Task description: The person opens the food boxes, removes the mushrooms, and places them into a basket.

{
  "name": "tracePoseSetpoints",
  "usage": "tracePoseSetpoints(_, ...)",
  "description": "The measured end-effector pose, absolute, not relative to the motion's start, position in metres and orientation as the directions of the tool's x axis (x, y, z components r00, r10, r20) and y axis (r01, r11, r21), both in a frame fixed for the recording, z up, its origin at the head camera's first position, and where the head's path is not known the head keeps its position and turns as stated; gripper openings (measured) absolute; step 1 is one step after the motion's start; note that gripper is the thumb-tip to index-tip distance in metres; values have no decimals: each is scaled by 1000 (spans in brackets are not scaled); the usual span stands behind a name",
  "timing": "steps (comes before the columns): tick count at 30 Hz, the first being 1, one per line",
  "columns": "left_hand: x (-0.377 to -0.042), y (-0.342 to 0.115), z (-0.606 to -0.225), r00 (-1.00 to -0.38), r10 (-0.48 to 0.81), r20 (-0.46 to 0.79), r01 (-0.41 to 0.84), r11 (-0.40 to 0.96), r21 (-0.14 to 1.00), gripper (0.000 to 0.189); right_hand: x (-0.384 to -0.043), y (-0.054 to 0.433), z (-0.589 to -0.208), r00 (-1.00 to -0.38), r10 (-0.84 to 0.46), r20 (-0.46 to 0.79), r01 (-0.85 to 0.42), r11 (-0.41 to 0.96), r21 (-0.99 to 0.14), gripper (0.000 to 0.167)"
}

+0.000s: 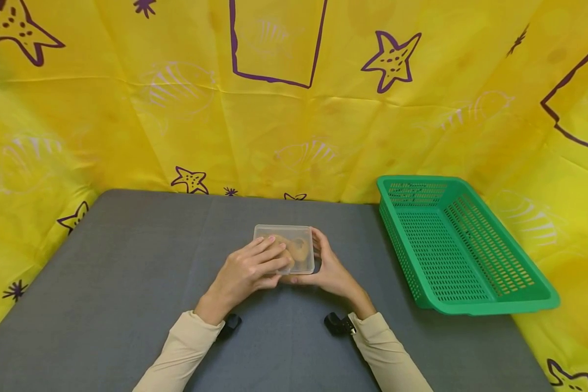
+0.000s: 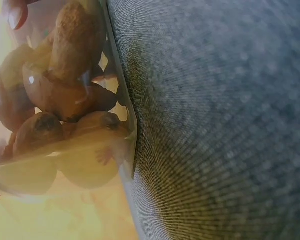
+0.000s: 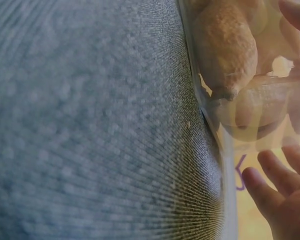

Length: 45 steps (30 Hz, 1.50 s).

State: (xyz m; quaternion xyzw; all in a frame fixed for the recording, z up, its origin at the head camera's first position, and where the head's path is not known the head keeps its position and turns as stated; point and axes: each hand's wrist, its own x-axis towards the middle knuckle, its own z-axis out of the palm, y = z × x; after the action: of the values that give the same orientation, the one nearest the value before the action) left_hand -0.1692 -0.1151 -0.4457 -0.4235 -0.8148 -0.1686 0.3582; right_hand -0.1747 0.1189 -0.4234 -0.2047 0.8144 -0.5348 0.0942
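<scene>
A clear plastic box (image 1: 301, 265) sits on the dark grey tabletop in front of me, between my two hands. Several brown, rounded things fill it; in the left wrist view a rough-skinned, elongated brown piece (image 2: 75, 42) lies on top of smooth, glossy, round ones. My left hand (image 1: 250, 265) lays its fingers across the top of the box, with the thumb at the near side. From the right, my right hand (image 1: 334, 271) holds the box, its thumb in front and fingers around the far right corner. Whether a lid is on, I cannot tell.
A green perforated plastic basket (image 1: 411, 256) stands at the right of the table. Dark grey cloth (image 1: 127, 288) covers the tabletop. Yellow patterned fabric (image 1: 274, 125) hangs along the back and sides.
</scene>
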Motion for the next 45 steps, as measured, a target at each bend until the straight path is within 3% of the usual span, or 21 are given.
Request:
tracePoseSetpoints(14, -166, -115, -445, -412, 559, 720, 813, 582, 14, 39, -173, 118, -421, -895, -436, 90, -255, 337, -906, 110)
tracePoseSetpoints(23, -166, -115, -446, -384, 571, 725, 806, 591, -38, 43, -190, 124, -457, -896, -430, 114, -275, 334, -901, 118)
tracePoseSetpoints(37, -166, -114, -445, -410, 567, 714, 813, 582, 4, 41, -191, 126, -457, -898, -430, 88, -264, 368, -892, 118)
tracePoseSetpoints(45, -165, -110, -443, -397, 581, 710, 782, 619, -69, 44, -191, 124, -456, -910, -410, 67, -237, 378, -895, 113)
